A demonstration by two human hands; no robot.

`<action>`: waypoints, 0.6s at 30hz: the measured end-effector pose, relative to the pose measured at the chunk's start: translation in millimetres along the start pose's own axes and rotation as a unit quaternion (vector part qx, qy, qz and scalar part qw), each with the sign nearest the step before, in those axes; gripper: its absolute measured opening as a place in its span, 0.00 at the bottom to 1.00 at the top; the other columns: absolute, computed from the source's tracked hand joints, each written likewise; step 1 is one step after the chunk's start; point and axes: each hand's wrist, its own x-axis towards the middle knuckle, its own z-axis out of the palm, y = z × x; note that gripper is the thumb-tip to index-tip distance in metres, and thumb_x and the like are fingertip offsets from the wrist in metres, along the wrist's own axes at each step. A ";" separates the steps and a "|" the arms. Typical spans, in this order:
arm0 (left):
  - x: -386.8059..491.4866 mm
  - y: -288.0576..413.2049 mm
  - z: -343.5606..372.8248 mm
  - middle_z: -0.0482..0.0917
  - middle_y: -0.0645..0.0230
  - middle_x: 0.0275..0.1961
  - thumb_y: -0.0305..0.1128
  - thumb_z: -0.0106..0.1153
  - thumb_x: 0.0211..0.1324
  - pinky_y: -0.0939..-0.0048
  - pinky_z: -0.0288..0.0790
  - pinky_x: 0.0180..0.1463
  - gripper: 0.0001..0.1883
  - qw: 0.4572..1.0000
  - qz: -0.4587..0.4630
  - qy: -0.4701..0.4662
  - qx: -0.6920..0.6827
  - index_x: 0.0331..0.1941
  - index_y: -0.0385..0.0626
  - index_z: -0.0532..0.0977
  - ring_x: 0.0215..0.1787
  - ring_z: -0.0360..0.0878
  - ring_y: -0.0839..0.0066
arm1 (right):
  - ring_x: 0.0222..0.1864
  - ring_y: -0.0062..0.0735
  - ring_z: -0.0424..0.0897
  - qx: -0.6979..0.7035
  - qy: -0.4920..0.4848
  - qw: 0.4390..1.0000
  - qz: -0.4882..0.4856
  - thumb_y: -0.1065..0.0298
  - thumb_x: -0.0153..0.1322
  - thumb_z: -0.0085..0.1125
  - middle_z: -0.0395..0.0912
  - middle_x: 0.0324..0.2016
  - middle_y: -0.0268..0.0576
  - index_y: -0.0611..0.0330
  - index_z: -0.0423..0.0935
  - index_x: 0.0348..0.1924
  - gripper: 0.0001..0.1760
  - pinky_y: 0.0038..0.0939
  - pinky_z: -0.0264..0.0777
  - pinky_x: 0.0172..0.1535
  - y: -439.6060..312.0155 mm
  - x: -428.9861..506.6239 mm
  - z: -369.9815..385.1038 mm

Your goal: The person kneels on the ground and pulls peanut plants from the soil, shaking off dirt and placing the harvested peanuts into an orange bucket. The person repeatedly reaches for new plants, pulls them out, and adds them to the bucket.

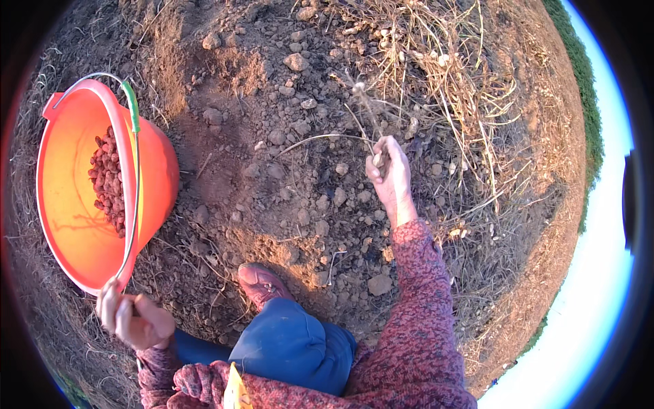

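My right hand (392,171) is closed around the thin stem of a dried peanut plant (369,107), with a peanut pod (377,159) at its fingers. An orange-red plastic bucket (161,174) stands tilted at the left, and a heap of peanuts (108,179) lies inside it. Its wire handle has a green grip (131,105). At the bucket's near rim is my left hand (135,319), its fingers curled and blurred; whether it touches the rim or handle is unclear.
Dried peanut plants with pods (444,66) lie piled at the upper right. Cloddy soil (286,179) spreads between bucket and plants. My shoe (263,283) rests on the soil below, with my bent knee in blue trousers (286,342) beside it.
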 end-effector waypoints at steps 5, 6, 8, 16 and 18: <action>-9.6 67.5 114.8 0.56 0.51 0.65 0.16 0.58 0.45 0.69 0.72 0.49 0.34 0.863 -0.262 -0.334 -0.275 0.60 0.36 0.59 0.51 0.73 0.64 | 0.16 0.09 0.61 -0.135 -0.181 0.970 0.085 0.67 0.68 0.55 0.63 0.16 0.22 0.57 0.73 0.29 0.05 0.14 0.53 0.17 46.7 -52.5 48.5; -13.6 72.0 131.1 0.53 0.48 0.66 0.17 0.57 0.46 0.68 0.72 0.49 0.35 0.848 -0.238 -0.368 -0.298 0.62 0.40 0.57 0.52 0.73 0.58 | 0.17 0.09 0.61 -0.169 -0.192 0.965 0.063 0.69 0.69 0.54 0.63 0.17 0.23 0.58 0.73 0.30 0.04 0.14 0.53 0.19 54.9 -62.9 56.5; -13.8 81.8 155.3 0.50 0.51 0.68 0.16 0.56 0.41 0.65 0.73 0.48 0.37 0.809 -0.162 -0.476 -0.305 0.61 0.46 0.60 0.51 0.74 0.54 | 0.20 0.09 0.61 -0.178 -0.209 0.961 0.038 0.72 0.68 0.53 0.65 0.20 0.24 0.61 0.74 0.32 0.03 0.15 0.54 0.23 69.4 -78.0 61.5; -41.2 66.3 188.4 0.51 0.52 0.69 0.25 0.56 0.45 0.65 0.71 0.51 0.20 0.700 -0.052 -0.564 -0.434 0.46 0.44 0.69 0.56 0.71 0.55 | 0.29 0.17 0.69 -0.215 -0.241 0.945 0.042 0.73 0.67 0.52 0.71 0.24 0.30 0.63 0.77 0.34 0.06 0.21 0.64 0.35 93.2 -102.0 55.5; -46.8 61.9 183.9 0.50 0.53 0.69 0.25 0.56 0.47 0.64 0.71 0.52 0.22 0.729 -0.082 -0.549 -0.399 0.50 0.46 0.66 0.55 0.72 0.54 | 0.30 0.21 0.71 -0.230 -0.274 0.934 0.001 0.73 0.67 0.52 0.73 0.25 0.34 0.63 0.77 0.35 0.06 0.24 0.65 0.36 91.9 -102.0 61.8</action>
